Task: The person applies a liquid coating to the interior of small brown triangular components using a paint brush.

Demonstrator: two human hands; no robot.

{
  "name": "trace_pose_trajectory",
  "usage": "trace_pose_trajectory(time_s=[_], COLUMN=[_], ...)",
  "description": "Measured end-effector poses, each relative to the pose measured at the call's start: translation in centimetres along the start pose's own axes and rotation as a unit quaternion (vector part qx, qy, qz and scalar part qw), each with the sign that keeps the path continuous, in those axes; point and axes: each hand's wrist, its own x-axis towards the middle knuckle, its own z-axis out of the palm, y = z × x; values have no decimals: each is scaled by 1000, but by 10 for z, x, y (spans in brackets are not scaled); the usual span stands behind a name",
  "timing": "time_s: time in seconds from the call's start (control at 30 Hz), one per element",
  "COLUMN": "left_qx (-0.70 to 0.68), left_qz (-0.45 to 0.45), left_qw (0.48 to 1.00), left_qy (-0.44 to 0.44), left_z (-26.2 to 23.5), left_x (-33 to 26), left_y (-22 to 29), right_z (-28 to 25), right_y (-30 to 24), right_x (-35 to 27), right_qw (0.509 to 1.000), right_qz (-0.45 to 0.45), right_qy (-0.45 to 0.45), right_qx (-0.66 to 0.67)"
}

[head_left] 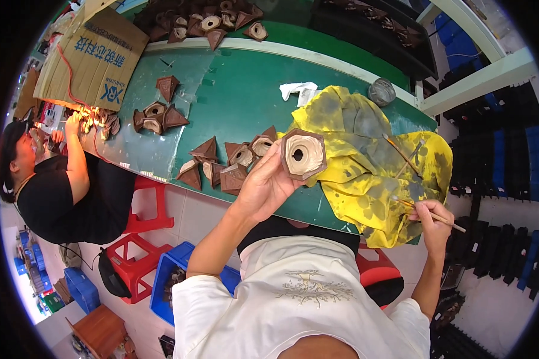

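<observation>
Held up close to the camera, one brown six-sided hollow piece (pixel 312 160) with a pale, dark-holed interior sits in the left hand (pixel 263 186), gripped at its edge above the green desk (pixel 245 84). The right hand (pixel 434 218) grasps a slim wooden-handled paintbrush (pixel 404 203) over a rumpled, grey-stained yellow cloth (pixel 341 170); whether bristles touch fabric is unclear. Two thin brushes (pixel 409 161) lie crossed there. A loose edge grip could drop the piece onto the clustered brown pieces (pixel 233 175) nearby, chipping it; an overly wet brush might smear its rim.
</observation>
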Motion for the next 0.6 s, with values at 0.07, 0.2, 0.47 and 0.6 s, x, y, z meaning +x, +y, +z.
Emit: trace_pose_trajectory(time_s=[0.07,0.2,0.47,0.6], left_qx=[-33,-109,-131,-75], left_qz=[-15,-53,-76,-53], left_qw=[999,992,986,994], left_qy=[-5,-17,-64,-60], left_z=[-7,-10,-9,3], left_x=[1,5,9,5], left_y=[-3,-9,-18,-13], right_z=[-3,-4,24,43], right_y=[17,6,-99,-129], right_x=[3,1,7,15], right_qw=[993,981,939,910], right_qz=[29,-50,-334,-407], right_qy=[32,126,33,-45], right_qx=[-109,-138,-78,-61])
